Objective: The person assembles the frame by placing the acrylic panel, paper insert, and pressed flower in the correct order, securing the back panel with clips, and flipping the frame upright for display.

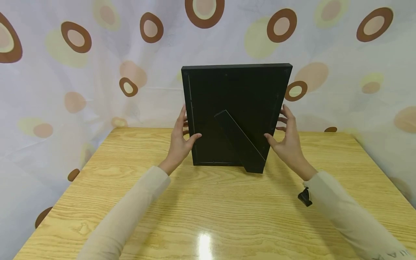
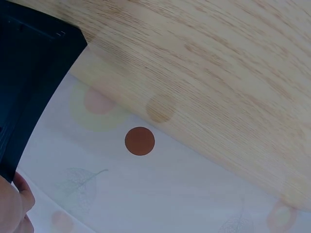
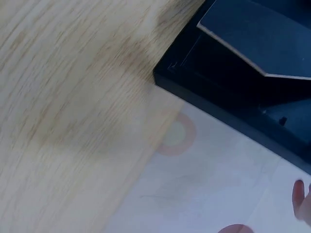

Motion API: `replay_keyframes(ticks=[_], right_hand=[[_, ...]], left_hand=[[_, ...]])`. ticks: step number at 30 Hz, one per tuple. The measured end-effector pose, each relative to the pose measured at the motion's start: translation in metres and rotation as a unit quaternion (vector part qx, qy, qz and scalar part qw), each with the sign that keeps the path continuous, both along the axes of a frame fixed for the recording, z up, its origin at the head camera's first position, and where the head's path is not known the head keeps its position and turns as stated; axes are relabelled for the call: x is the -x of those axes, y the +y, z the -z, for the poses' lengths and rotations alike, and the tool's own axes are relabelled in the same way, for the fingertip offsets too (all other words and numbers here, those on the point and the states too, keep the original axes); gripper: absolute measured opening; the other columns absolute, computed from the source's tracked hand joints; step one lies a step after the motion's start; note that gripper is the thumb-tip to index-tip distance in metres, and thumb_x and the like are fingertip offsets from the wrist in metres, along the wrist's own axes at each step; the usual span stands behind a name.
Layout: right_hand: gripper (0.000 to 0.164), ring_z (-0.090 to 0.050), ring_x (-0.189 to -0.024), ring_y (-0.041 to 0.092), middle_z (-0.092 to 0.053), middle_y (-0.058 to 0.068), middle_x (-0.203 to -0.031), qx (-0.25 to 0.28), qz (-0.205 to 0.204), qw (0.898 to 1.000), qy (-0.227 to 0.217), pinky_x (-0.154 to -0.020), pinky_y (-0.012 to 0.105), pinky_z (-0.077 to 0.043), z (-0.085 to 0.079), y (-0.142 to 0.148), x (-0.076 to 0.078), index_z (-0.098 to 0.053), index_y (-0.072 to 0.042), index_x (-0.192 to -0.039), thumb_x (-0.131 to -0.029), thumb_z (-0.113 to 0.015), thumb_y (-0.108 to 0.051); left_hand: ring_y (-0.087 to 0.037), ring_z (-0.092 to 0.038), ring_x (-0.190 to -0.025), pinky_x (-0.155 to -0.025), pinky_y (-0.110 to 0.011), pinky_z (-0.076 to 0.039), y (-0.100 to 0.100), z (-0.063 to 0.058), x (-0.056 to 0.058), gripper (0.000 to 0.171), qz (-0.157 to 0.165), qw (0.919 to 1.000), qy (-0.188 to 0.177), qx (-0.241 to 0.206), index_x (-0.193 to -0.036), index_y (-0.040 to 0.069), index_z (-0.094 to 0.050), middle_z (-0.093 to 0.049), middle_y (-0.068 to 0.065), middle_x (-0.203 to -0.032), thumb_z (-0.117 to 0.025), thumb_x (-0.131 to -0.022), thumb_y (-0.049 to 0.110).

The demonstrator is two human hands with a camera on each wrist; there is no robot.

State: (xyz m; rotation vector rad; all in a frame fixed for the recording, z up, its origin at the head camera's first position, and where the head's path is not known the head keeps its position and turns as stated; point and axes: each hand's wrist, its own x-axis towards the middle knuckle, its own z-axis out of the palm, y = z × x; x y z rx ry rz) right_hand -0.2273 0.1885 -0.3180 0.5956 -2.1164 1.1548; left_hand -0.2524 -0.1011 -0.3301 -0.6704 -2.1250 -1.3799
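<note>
A black picture frame, its back towards me, stands upright on the wooden table. Its easel leg slants out from the middle of the back towards the lower right. My left hand grips the left side, with the thumb over the back and the fingertips hidden behind the edge. At the right side, my right hand holds the frame in the same way, thumb overlapping the back. The right wrist view shows the frame's lower corner and the leg standing off the back.
The wooden table runs back to a pale curtain printed with brown and yellow rounds, which also hangs at both sides. A small black buckle-like piece hangs by the right sleeve.
</note>
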Motion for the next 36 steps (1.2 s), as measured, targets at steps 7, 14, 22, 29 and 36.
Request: replay_keyframes(ticks=[7,14,22,29,36], right_hand=[[0.062,-0.045,-0.108,0.025,-0.041,0.023,-0.128,0.032,0.029,0.993,0.11,-0.086,0.021,-0.037,0.014,0.002,0.009,-0.037,0.005,-0.131,-0.074,-0.061,0.014],[0.055,-0.044,-0.105,0.028,-0.045,0.025,-0.122,-0.016,-0.027,0.992,0.125,-0.086,0.022,-0.036,0.024,-0.009,0.001,-0.044,0.008,-0.124,-0.072,-0.062,0.016],[0.052,-0.046,-0.107,0.028,-0.044,0.02,-0.125,-0.078,-0.059,0.995,0.034,-0.083,0.031,-0.04,0.049,-0.014,0.001,-0.043,0.004,-0.128,-0.079,-0.062,0.009],[0.049,-0.05,-0.1,0.024,-0.045,0.017,-0.125,-0.094,-0.063,0.994,-0.008,-0.079,0.031,-0.043,0.057,-0.016,0.0,-0.042,0.002,-0.128,-0.083,-0.059,0.005],[0.046,-0.054,-0.089,0.021,-0.052,0.015,-0.117,-0.078,-0.076,0.994,-0.001,-0.073,0.016,-0.043,0.057,-0.018,0.0,-0.045,0.0,-0.127,-0.084,-0.055,0.01]], left_hand=[[-0.034,-0.047,-0.108,-0.087,-0.046,-0.047,0.001,-0.002,-0.001,0.085,-0.002,1.0,-0.007,-0.002,-0.145,0.001,-0.014,-0.041,-0.023,-0.125,-0.066,-0.078,-0.005],[-0.035,-0.047,-0.108,-0.087,-0.046,-0.047,0.0,0.0,-0.001,0.085,-0.001,1.0,-0.007,0.0,-0.145,0.002,-0.014,-0.042,-0.024,-0.123,-0.066,-0.079,-0.004],[-0.036,-0.047,-0.109,-0.087,-0.047,-0.047,0.0,0.0,-0.001,0.085,0.001,1.0,-0.002,0.001,-0.145,0.002,-0.014,-0.042,-0.024,-0.123,-0.066,-0.078,-0.004],[-0.036,-0.047,-0.109,-0.086,-0.047,-0.047,-0.001,0.001,-0.001,0.085,-0.001,1.0,0.003,0.002,-0.144,0.0,-0.014,-0.043,-0.024,-0.123,-0.067,-0.078,-0.004],[-0.034,-0.048,-0.108,-0.085,-0.046,-0.048,-0.001,0.002,-0.002,0.085,-0.008,0.9999,0.008,0.0,-0.143,0.001,-0.017,-0.044,-0.023,-0.121,-0.069,-0.077,-0.004]])
